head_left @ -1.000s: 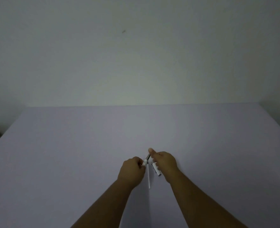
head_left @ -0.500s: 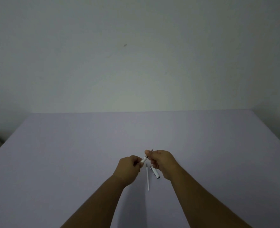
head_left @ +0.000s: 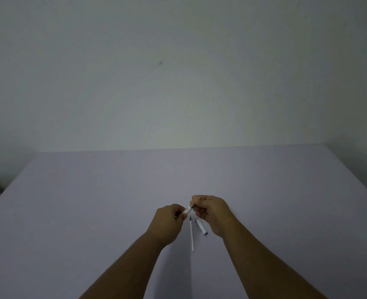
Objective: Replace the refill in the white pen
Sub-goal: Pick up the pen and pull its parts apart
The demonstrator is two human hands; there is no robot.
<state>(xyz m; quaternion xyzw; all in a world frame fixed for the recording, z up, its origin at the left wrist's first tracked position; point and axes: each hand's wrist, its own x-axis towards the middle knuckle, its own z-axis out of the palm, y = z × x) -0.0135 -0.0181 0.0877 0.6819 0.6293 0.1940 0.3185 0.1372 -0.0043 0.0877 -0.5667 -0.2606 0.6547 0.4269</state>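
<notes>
So your left hand (head_left: 170, 220) is curled tight around the white pen (head_left: 187, 210), fingers wrapped on the barrel, and your right hand (head_left: 213, 213) pinches the other end of it with thumb and fingertips, the rest of the fingers loosely folded. You've got the pen tilted, raised a bit above the table (head_left: 92, 201). Just below your hands a thin white refill (head_left: 192, 235) lies flat, and the pen cap (head_left: 201, 226) sits right beside it, by your right wrist.
</notes>
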